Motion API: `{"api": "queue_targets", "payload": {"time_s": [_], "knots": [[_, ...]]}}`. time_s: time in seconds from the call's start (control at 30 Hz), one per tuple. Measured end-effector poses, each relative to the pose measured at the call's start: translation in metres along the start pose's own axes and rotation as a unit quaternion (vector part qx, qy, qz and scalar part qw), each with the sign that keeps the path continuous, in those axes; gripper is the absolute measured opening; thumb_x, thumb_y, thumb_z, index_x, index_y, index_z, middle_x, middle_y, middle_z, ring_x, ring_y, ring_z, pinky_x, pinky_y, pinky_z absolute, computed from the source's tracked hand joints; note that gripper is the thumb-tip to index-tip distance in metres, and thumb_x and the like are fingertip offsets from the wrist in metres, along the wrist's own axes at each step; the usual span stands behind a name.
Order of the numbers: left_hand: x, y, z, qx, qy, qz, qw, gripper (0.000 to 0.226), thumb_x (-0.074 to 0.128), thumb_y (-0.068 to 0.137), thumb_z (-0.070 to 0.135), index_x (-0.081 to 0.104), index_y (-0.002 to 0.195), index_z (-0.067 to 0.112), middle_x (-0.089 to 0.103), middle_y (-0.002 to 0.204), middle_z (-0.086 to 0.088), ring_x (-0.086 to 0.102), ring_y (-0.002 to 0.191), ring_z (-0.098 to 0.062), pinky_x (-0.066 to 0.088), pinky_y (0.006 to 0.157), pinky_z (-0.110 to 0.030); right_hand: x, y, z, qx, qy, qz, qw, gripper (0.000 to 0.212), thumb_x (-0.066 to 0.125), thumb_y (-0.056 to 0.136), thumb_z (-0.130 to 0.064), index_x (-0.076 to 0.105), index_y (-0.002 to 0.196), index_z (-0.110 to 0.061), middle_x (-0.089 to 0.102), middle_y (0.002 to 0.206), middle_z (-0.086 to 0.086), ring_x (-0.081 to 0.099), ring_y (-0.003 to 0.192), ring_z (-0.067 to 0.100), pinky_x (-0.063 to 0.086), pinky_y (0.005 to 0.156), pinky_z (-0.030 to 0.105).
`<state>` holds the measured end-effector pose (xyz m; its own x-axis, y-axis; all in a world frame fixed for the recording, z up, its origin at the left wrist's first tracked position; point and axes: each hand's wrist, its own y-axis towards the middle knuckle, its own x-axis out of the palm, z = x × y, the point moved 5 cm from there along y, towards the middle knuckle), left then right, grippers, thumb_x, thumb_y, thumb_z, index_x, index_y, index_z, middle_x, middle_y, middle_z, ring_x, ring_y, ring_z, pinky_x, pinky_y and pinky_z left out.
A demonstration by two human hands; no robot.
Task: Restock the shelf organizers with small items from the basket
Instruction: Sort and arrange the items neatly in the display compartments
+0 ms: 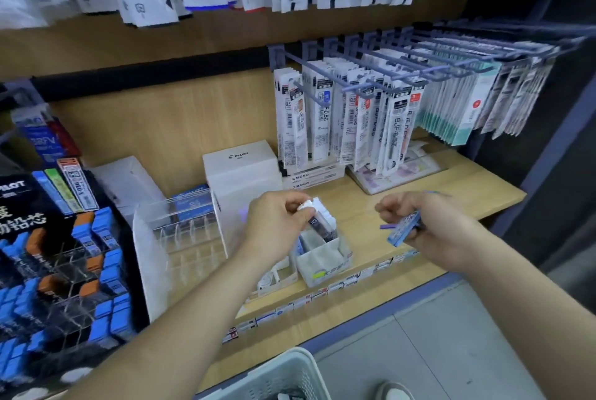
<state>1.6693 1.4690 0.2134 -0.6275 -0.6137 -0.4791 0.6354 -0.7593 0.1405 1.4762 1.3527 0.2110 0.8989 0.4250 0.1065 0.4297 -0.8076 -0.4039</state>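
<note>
Stationery shop, wooden shelf (419, 193) at waist level, hooks of refill packs (354, 122) hanging at the back. Task's thing: small dark lead case (322, 225) with a white cap, pinched at the cap end between the thumb and curled fingers of the left hand (277, 222). The case is tilted, long axis running from cap at upper left down to the lower right, lower end at the mouth of the white organizer box (322, 264) near the shelf front; cannot tell if it touches the bottom. The box sits directly below the left hand, so that hand is the nearer one; the drop looks like a short push down along the case's axis. Right hand (429, 222) is off to the right, apart from the box, fingers curled round a few flat blue packs (404, 233). Clear acrylic organizer (180, 232) and white Pilot box (240, 167) stand left of it. Basket (274, 374) rim shows at the bottom edge, below the shelf.
</note>
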Motion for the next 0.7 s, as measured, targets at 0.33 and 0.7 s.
{"api": "queue_targets", "payload": {"time_s": [0.33, 0.7], "knots": [[0.049, 0.008, -0.006, 0.105, 0.202, -0.047, 0.973, 0.021, 0.067, 0.087, 0.022, 0.072, 0.107, 0.018, 0.069, 0.094, -0.003, 0.061, 0.086, -0.018, 0.049, 0.081, -0.032, 0.000, 0.002, -0.007, -0.030, -0.004, -0.038, 0.999, 0.042, 0.040, 0.083, 0.009, 0.073, 0.103, -0.008, 0.063, 0.119, 0.010, 0.059, 0.112, 0.020, 0.049, 0.079, 0.031], [0.063, 0.010, -0.014, 0.130, 0.263, -0.055, 0.954, 0.016, 0.069, 0.084, 0.032, 0.071, 0.096, 0.022, 0.057, 0.089, 0.005, 0.057, 0.081, -0.015, 0.046, 0.072, -0.030, 0.019, -0.015, -0.008, -0.004, 0.085, -0.159, 0.984, 0.059, 0.026, 0.075, 0.014, 0.068, 0.111, -0.007, 0.072, 0.112, 0.013, 0.070, 0.102, 0.021, 0.045, 0.046, 0.017]]}}
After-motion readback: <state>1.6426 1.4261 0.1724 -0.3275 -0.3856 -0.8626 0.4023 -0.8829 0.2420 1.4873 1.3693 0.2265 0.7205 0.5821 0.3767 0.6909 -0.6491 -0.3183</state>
